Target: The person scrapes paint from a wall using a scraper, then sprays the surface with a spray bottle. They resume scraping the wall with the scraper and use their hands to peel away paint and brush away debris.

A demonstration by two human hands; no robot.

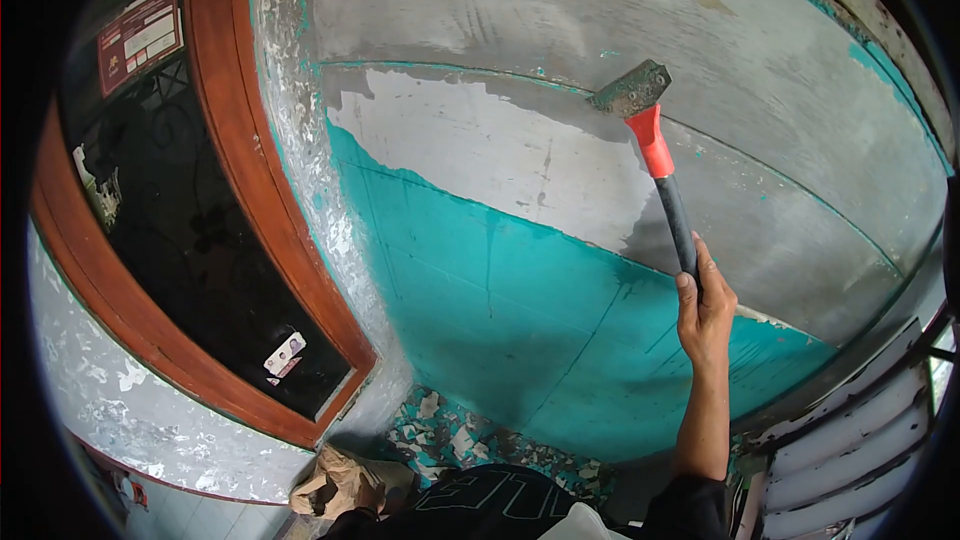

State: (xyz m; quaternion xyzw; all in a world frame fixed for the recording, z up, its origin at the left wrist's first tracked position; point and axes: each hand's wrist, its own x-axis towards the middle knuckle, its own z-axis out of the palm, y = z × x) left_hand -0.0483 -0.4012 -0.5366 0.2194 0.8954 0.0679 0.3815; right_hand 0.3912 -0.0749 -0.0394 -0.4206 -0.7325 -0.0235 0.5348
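Note:
My right hand (706, 302) is wrapped round the black handle of a long scraper (654, 143) with a red neck. The scraper's wide metal blade rests at a groove in the grey, bare part of the wall (540, 20). Below the groove lies a pale grey patch, and under it turquoise paint (480, 290) still covers the wall. At the lower left, a dark sleeve reaches down beside a crumpled brown bag (335, 485); my left hand cannot be made out there.
A brown wooden frame (225, 90) with dark glass stands at the left. Paint flakes (465, 435) are heaped on the floor at the wall's foot. White slatted panels (850, 440) stand at the lower right.

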